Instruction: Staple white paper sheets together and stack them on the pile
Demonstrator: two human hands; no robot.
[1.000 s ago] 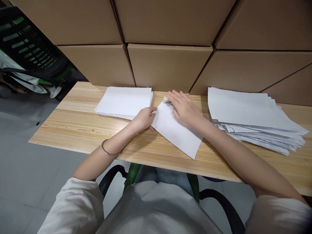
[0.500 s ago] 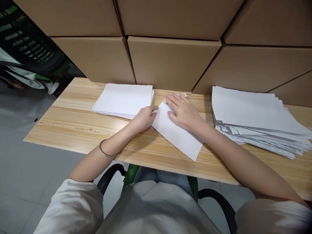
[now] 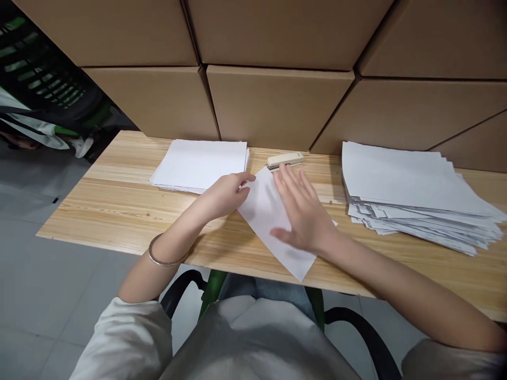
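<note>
White paper (image 3: 261, 206) lies slantwise on the table in front of me, its near corner close to the front edge. My left hand (image 3: 229, 194) grips the paper's left edge, thumb on top and the other fingers partly hidden. Over the right part of the paper is my right hand (image 3: 303, 214), open with its fingers stretched out and the thumb apart. Whether its palm touches the sheet I cannot tell. A cream stapler (image 3: 285, 160) rests just beyond the paper's far corner, close to my right fingertips.
A neat stack of white paper (image 3: 204, 164) sits at the left on the wooden table (image 3: 103, 195). At the right is a taller, uneven pile of papers (image 3: 404, 177). Cardboard boxes (image 3: 277, 108) form a wall along the back. A chair armrest (image 3: 356, 330) shows below.
My right hand has drawn back off the stapler toward me, leaving it uncovered. The paper has shifted toward me and slightly left, with my left hand still at its edge.
</note>
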